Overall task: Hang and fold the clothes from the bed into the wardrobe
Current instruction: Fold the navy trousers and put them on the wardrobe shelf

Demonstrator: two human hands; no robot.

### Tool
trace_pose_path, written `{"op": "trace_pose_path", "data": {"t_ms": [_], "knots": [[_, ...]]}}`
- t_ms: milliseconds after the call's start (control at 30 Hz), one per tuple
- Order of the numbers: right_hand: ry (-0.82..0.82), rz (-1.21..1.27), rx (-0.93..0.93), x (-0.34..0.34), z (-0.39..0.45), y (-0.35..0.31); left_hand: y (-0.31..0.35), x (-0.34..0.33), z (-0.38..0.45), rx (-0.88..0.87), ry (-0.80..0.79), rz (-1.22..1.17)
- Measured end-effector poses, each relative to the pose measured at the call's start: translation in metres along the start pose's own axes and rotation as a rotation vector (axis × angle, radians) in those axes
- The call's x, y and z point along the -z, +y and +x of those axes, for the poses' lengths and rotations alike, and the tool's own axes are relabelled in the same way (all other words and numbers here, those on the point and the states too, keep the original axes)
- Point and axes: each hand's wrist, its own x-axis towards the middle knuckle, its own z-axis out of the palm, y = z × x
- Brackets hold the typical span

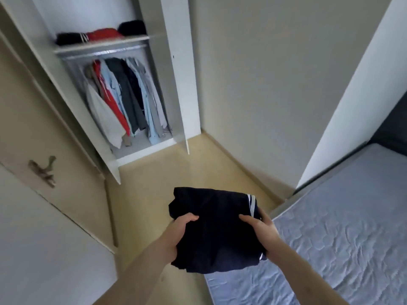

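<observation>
Wardrobe (pixel 174 89) stands open, ahead and left of the folded dark garment (pixel 217 230). Left hand (pixel 179 227) and right hand (pixel 261 225) grip its opposite edges, thumbs on top. The shelf (pixel 101 46) of folded clothes lies up-left; left hand nearer, judged.

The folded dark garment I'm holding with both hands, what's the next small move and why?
Probably carry the folded dark garment toward the wardrobe shelf and set it there. Your left hand and right hand grip it already folded, and other folded clothes already lie on that shelf above the hanging clothes.
</observation>
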Motion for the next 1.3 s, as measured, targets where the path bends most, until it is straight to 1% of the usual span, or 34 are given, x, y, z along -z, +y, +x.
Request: {"op": "trace_pose_path", "data": {"t_ms": [133,267,333,467,567,667,767,900,1000,1133,1300], "knots": [[-0.068,-0.008,0.046,-0.108,0.054,-0.051,0.088,0.083,0.012,-0.069,0.022,-0.009],[-0.149,0.0,0.104,-0.195,0.101,-0.107,0.181,0.148,0.027,-0.187,0.059,-0.028],[-0.172,-0.007,0.146,-0.23,0.126,-0.138,0.225,0.171,0.039,-0.244,0.063,-0.076],[-0.21,-0.034,0.205,-0.28,0.18,-0.189,0.295,0.204,0.067,-0.302,0.085,-0.177],[-0.239,-0.051,0.227,-0.314,0.228,-0.228,0.347,0.224,0.091,-0.349,0.109,-0.19],[-0.299,-0.056,0.242,-0.348,0.281,-0.267,0.403,0.242,0.119,-0.4,0.167,-0.211],[-0.344,-0.06,0.235,-0.381,0.33,-0.308,0.456,0.257,0.138,-0.413,0.227,-0.24],[-0.406,-0.093,0.262,-0.431,0.393,-0.368,0.529,0.283,0.164,-0.429,0.265,-0.275],[-0.455,-0.111,0.275,-0.471,0.428,-0.409,0.579,0.309,0.182,-0.467,0.274,-0.283],[-0.481,-0.125,0.312,-0.525,0.477,-0.463,0.652,0.34,0.204,-0.529,0.293,-0.316],[-0.503,-0.141,0.339,-0.596,0.544,-0.513,0.735,0.388,0.246,-0.6,0.284,-0.326]]}}
